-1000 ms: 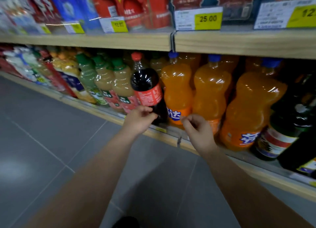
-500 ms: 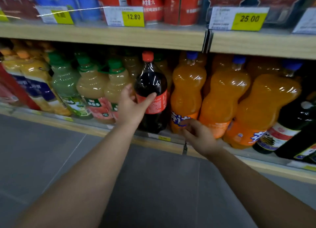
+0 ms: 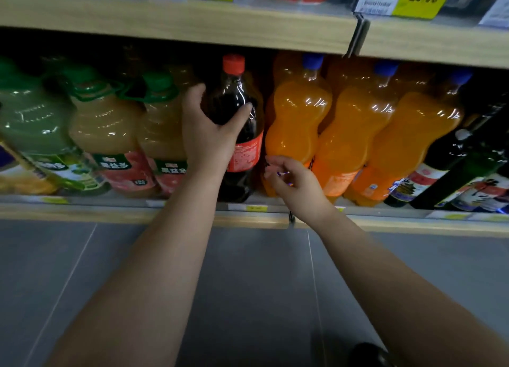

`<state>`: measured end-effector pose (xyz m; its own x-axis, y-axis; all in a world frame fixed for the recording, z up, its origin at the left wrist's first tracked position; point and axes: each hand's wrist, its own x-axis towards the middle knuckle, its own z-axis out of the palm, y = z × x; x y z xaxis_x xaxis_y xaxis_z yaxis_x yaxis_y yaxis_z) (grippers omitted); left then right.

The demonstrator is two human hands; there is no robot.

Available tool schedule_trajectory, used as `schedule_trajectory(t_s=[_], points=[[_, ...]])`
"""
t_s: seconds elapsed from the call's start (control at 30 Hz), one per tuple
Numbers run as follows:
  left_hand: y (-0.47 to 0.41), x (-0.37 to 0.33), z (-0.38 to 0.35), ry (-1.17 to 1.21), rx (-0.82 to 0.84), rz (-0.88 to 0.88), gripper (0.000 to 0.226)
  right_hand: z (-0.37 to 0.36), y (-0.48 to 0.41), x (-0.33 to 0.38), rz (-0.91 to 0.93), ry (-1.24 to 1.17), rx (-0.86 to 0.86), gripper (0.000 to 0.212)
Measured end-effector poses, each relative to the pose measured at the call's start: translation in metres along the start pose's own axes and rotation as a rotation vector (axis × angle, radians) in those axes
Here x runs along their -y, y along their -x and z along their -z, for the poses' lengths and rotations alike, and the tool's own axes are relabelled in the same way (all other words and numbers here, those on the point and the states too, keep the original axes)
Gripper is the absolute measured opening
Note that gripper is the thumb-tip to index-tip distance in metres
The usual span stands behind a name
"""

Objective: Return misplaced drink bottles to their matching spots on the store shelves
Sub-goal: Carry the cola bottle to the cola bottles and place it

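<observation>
On the lower shelf [image 3: 248,215], between juice jugs [image 3: 159,129] and orange sodas [image 3: 300,118], your left hand [image 3: 209,138] grips the cola bottle [image 3: 248,154] at its shoulder. Your right hand [image 3: 297,187] hangs relaxed, empty. It is likely heavy and slick, so take the waist.

The left hand [image 3: 209,135] has climbed from the cola bottle's [image 3: 237,96] base to its shoulder, and fingers and thumb now wrap it. The right hand [image 3: 294,184] has risen from the shelf edge [image 3: 110,209] and is loosely curled before the nearest orange soda bottle [image 3: 300,118].

Cola bottle [image 3: 234,96] tight between neighbouring bottles [image 3: 300,118]
</observation>
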<state>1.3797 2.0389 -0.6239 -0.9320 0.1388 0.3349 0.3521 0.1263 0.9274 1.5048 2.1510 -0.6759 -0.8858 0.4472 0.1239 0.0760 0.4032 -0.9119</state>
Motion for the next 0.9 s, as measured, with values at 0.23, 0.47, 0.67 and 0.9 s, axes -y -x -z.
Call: schedule_trajectory(t_s=[0.23,0.47,0.67,0.9], points=[[-0.014,-0.016,-0.002,-0.307,0.108,-0.113,0.062,0.011,-0.014,-0.004,0.029,-0.026,0.038,0.031],[0.004,-0.018,0.040,-0.189,0.067,0.039,0.053,-0.008,-0.034,-0.008,0.155,0.082,0.178,0.052],[0.040,-0.006,0.056,0.015,0.054,0.230,0.073,-0.036,-0.044,-0.011,0.221,0.185,0.207,0.104],[0.070,0.019,0.055,-0.045,-0.054,0.259,0.090,-0.045,-0.040,-0.018,0.304,0.195,0.153,0.107]])
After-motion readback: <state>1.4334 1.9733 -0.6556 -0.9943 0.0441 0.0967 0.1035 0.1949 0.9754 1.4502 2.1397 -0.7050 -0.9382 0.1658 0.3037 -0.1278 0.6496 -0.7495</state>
